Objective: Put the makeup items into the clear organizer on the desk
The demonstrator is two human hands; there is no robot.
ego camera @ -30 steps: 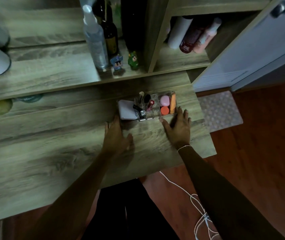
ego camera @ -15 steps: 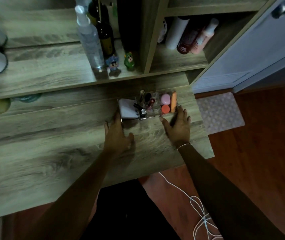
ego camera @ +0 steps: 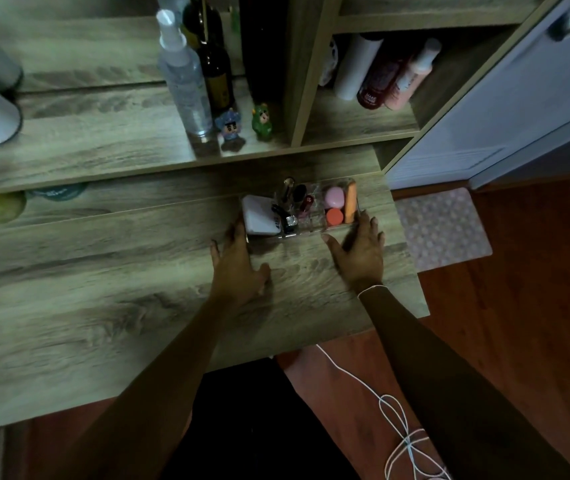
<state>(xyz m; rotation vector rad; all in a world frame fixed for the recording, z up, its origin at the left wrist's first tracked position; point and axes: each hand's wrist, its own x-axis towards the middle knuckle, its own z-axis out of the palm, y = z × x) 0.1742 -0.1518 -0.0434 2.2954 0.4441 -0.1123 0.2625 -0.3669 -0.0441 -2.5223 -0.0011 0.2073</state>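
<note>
The clear organizer point(ego camera: 314, 229) stands on the wooden desk point(ego camera: 103, 306) near its back right corner. Inside it are a white compact point(ego camera: 259, 216), dark lipsticks and brushes point(ego camera: 294, 202), a pink sponge point(ego camera: 333, 197), an orange-red round sponge point(ego camera: 334, 216) and an orange stick point(ego camera: 350, 201). My left hand point(ego camera: 236, 265) lies flat on the desk, fingertips touching the organizer's left front corner. My right hand point(ego camera: 359, 249) lies flat too, fingers against the right front corner. Neither hand holds an item.
A raised shelf behind the organizer carries a clear spray bottle point(ego camera: 183, 74), a dark bottle point(ego camera: 216, 74) and two small figurines point(ego camera: 229, 126). Bottles stand in the cubby point(ego camera: 384, 74) at right. A white cabinet door point(ego camera: 519, 91) hangs open. A white cord point(ego camera: 394, 417) lies on the floor.
Both hands have slid slightly forward to the organizer's front corners. The organizer and its contents look unmoved on the desk.
</note>
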